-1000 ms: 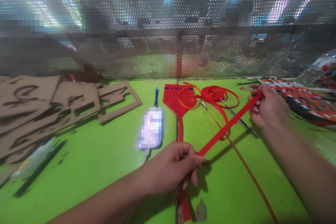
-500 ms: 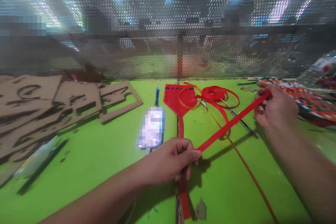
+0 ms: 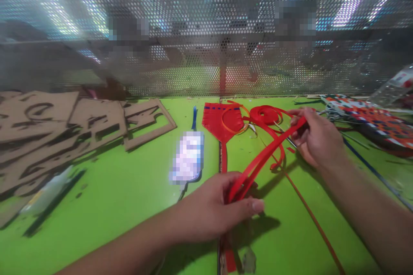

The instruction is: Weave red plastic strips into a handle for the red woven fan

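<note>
A flat red strip [image 3: 271, 149] stretches between my hands above the table, with two layers showing toward its left end. My left hand [image 3: 219, 210] loosely holds that end between thumb and curled fingers, the thumb standing a little apart. At the other end, my right hand [image 3: 319, 139] pinches the strip between thumb and fingers. Behind them lies a red pointed piece [image 3: 222, 120] with a dashed blue line along its top. A red strip coil [image 3: 266, 116] is beside it, with a thin orange loop [image 3: 230, 131] overlapping the red piece.
Cut cardboard pieces [image 3: 61, 124] are piled at left, near a whitish tube-like item [image 3: 48, 193]. A lit phone [image 3: 189, 157] with a cable lies centre. A multicoloured woven piece [image 3: 374, 120] and a clear bottle [image 3: 395, 86] are at right. A perforated metal panel [image 3: 193, 60] stands behind.
My right hand has moved left, closer to my left hand. The strip has gone from taut and single to slack and doubled. My left thumb has lifted away from the fingers.
</note>
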### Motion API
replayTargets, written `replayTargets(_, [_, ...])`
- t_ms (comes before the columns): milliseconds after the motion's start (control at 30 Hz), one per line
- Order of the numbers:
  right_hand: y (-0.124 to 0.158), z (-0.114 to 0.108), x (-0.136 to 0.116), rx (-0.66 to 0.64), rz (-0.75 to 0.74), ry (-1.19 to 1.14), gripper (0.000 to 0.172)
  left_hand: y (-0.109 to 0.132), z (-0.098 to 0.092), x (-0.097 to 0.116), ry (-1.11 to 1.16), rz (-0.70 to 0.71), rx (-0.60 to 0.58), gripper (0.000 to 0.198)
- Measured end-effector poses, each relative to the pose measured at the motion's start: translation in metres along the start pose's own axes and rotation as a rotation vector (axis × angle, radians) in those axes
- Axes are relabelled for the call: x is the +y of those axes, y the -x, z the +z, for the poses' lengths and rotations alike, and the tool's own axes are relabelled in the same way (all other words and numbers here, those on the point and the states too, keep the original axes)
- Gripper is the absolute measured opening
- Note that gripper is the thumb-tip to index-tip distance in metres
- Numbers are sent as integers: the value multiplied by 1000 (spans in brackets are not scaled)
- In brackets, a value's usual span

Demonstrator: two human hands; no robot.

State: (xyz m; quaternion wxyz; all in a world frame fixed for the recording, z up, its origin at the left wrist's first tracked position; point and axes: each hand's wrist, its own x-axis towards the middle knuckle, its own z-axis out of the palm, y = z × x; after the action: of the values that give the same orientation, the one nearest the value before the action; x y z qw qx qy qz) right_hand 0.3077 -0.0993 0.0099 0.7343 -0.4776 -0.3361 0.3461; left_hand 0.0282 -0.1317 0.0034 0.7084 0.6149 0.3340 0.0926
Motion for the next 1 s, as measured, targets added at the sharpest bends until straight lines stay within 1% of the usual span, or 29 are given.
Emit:
replayTargets(100, [4, -1, -3, -189, 25, 1, 36, -2, 0, -3, 40, -16, 30, 43])
replayTargets(167, [4, -7, -6, -259, 41, 79, 40, -5, -1, -4, 122, -17, 82, 40])
replayTargets(200, [2, -12, -8, -259, 50, 176, 38, -7, -1, -4, 166, -10, 123, 37])
replayTargets(267, [-2, -23, -10, -217, 82, 460, 29, -10, -3, -4, 243, 15, 211, 33])
replayTargets(300, [-5, -28, -10, -204, 133, 598, 26, -11, -3, -3, 279, 33, 247, 32])
replayTargets(367, [-9, -37, -8, -216, 238, 782, 27, -12, -4, -2, 345, 80, 321, 32])
replayTargets(433, [-11, -40, -5, -265, 325, 905, 33, -12, -4, 0, 396, 120, 402, 30])
replayTargets(500, [-10, -40, -2, -357, 380, 1033, 38, -12, -4, 2, 416, 129, 467, 28])
replayTargets(567, [-7, -37, 2, -461, 413, 1116, 46, -11, -3, 4, 416, 116, 498, 27])
replayTargets(600, [-4, -35, 4, -505, 423, 1103, 49, -11, -2, 5, 412, 107, 504, 27])
replayTargets(667, [3, -29, 6, -560, 440, 982, 54, -12, 0, 7, 411, 90, 507, 27])
replayTargets(733, [12, -23, 7, -594, 469, 839, 58, -12, 2, 9, 424, 72, 502, 24])
replayTargets(833, [24, -10, 4, -610, 494, 750, 63, -14, 3, 6, 464, 52, 496, 22])
replayTargets(900, [32, -3, 1, -581, 488, 719, 61, -14, 2, -1, 431, 52, 505, 23])
replayTargets(967, [38, 2, 1, -553, 501, 689, 54, -14, -1, -10, 354, 94, 544, 23])
replayTargets(1000, [41, 3, 3, -539, 514, 666, 50, -14, -2, -13, 323, 113, 542, 25])
